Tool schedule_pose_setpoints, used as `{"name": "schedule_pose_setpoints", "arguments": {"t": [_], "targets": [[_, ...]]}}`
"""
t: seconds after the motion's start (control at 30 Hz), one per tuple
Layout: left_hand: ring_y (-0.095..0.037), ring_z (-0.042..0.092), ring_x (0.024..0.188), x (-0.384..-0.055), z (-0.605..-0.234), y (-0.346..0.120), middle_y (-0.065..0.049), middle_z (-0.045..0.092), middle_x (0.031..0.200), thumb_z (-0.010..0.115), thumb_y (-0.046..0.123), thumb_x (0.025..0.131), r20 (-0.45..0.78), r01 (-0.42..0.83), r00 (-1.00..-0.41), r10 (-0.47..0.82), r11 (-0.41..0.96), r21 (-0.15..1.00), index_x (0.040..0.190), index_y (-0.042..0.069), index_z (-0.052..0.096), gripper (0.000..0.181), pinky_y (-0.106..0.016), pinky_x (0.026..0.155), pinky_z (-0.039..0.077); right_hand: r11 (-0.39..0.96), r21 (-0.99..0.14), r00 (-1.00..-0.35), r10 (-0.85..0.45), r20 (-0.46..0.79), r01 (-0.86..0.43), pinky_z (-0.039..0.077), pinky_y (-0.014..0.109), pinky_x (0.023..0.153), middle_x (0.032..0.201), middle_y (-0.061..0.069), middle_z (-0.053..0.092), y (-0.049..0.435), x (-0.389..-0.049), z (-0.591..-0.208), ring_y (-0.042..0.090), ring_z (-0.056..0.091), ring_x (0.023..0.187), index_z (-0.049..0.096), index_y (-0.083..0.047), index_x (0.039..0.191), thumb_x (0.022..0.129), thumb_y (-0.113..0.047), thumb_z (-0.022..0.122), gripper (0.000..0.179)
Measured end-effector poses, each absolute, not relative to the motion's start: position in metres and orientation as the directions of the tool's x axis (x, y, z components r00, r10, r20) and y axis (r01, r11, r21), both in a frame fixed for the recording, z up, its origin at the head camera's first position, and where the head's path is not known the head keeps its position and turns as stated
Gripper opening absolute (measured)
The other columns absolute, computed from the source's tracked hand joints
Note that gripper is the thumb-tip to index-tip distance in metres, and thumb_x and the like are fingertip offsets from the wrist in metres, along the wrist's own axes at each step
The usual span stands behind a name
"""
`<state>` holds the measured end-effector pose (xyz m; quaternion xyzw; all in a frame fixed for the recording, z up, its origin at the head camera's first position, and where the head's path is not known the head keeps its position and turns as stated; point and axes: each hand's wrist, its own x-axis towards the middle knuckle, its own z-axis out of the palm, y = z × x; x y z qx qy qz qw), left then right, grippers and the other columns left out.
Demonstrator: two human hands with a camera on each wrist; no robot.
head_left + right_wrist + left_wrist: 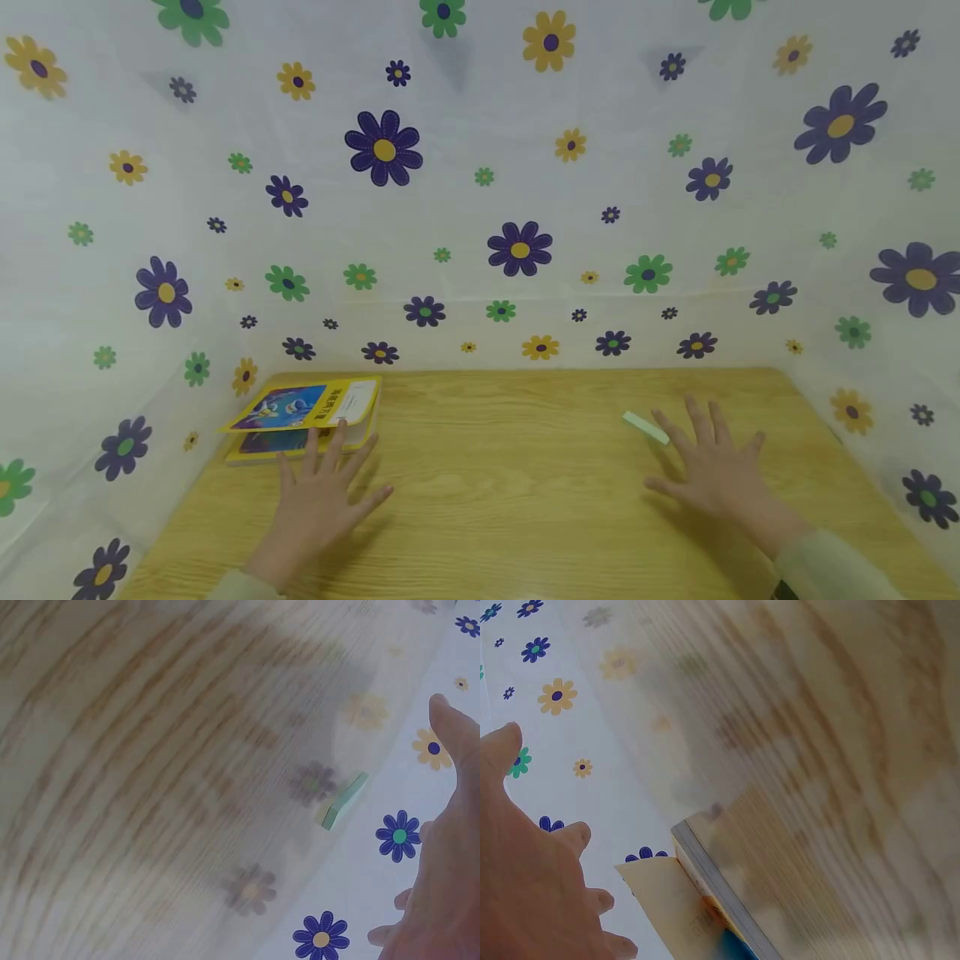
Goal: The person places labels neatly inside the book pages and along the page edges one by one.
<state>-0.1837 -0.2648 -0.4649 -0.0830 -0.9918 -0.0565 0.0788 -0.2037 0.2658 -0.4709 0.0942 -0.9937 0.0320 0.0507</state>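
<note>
Both hands hover over the wooden table with fingers spread, holding nothing. The left hand [313, 504] is just in front of a yellow book [300, 408] with a blue picture on its cover. That cover stands partly lifted, and in the head view the fingertips overlap the book's near edge; whether they touch it I cannot tell. In the left wrist view the book's spine [727, 889] and raised cover [664, 900] show beyond the hand. My right hand [716, 471] is beside a small, flat, pale green strip [645, 427], seen edge-on in the right wrist view.
The light wood table [487, 483] spans the front. White cloth [480, 208] printed with purple, green and yellow flowers encloses it at the back and both sides. The book lies near the left back corner, and bare tabletop lies between the hands.
</note>
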Motion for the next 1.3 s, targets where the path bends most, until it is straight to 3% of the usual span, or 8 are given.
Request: {"name": "schedule_pose_setpoints", "arguments": {"t": [0.37,0.53,0.83,1.3], "targets": [[-0.066,0.020,0.153,-0.192,-0.463,-0.283,-0.029,0.028,0.170,0.058,0.072,0.097,0.172,0.156,-0.975,0.141,0.985,0.076,0.165,0.026,0.040,0.084,-0.088,0.113,0.014,0.977,-0.012,-0.969,-0.211,0.131,-0.214,0.021,0.097,0.097,0.171,0.032,0.022,0.250,-0.219,-0.462,0.063,0.022,0.154,0.035,-0.023,0.166,0.088,-0.078,0.065,0.100],[-0.068,0.018,0.152,-0.196,-0.460,-0.291,-0.032,0.027,0.169,0.056,0.072,0.098,0.137,0.141,-0.982,0.128,0.986,0.089,0.165,0.025,0.040,0.083,-0.089,0.112,0.011,0.974,-0.006,-0.966,-0.224,0.131,-0.227,0.024,0.095,0.099,0.169,0.033,0.026,0.237,-0.224,-0.453,0.061,0.026,0.154,0.036,-0.023,0.166,0.088,-0.075,0.068,0.099],[-0.070,0.023,0.149,-0.202,-0.455,-0.305,-0.035,0.028,0.168,0.054,0.070,0.100,0.124,0.103,-0.988,0.096,0.993,0.049,0.164,0.018,0.041,0.084,-0.089,0.111,0.017,0.969,-0.027,-0.963,-0.242,0.123,-0.247,0.020,0.093,0.105,0.168,0.034,0.028,0.222,-0.235,-0.450,0.061,0.027,0.154,0.038,-0.018,0.166,0.090,-0.071,0.069,0.098],[-0.071,0.017,0.149,-0.209,-0.445,-0.324,-0.037,0.023,0.167,0.051,0.071,0.102,0.101,0.070,-0.993,0.061,0.994,0.086,0.165,0.012,0.037,0.087,-0.089,0.110,0.018,0.948,-0.085,-0.948,-0.295,0.117,-0.305,0.032,0.084,0.109,0.162,0.035,0.038,0.187,-0.247,-0.452,0.059,0.037,0.149,0.041,-0.013,0.163,0.094,-0.064,0.070,0.090]]}}
